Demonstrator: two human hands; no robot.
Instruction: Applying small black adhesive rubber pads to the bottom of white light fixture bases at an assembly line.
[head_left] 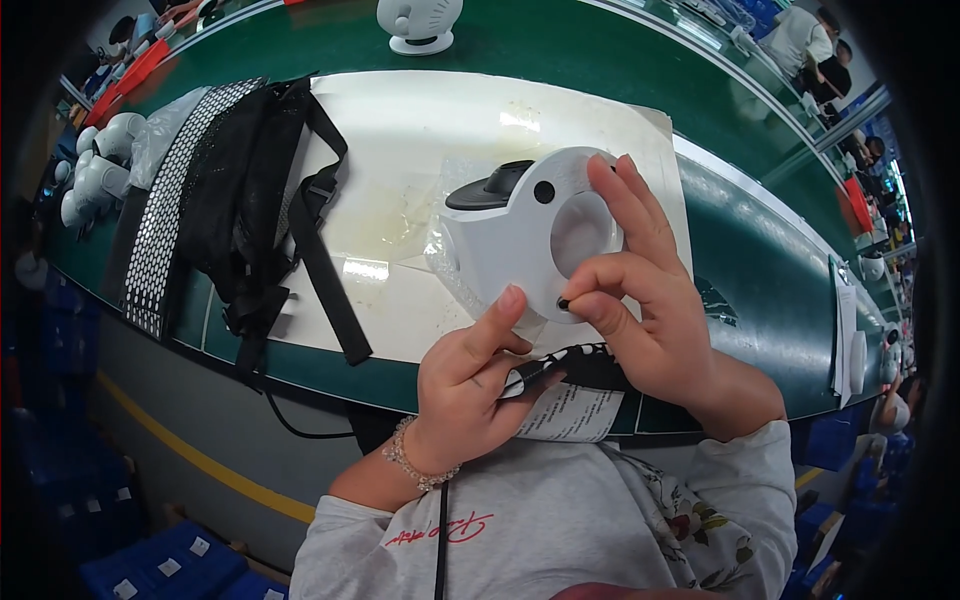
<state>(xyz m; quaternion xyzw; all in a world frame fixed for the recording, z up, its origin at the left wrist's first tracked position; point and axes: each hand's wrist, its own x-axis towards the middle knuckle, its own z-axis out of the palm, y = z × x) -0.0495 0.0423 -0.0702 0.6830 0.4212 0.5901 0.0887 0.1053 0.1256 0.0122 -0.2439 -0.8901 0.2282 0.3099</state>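
A white plastic base (490,250) with a round opening stands tilted above the table, its ring side toward me. One black round pad (544,192) sits on the ring's upper left. My right hand (660,315) pinches a small black pad (563,304) between thumb and index finger at the ring's lower edge, its other fingers raised behind the rim. Between the fingers of my left hand (465,385) is a black-and-white sheet of pads (580,360); one fingertip touches the base's lower edge. Part of the sheet is hidden by my hands.
A black rounded part (495,188) and clear plastic wrap (420,210) lie behind the base. Left on the cardboard (400,120) is a black strapped bag (240,180). A white fan (420,20) stands at the back. White parts (100,170) are piled far left.
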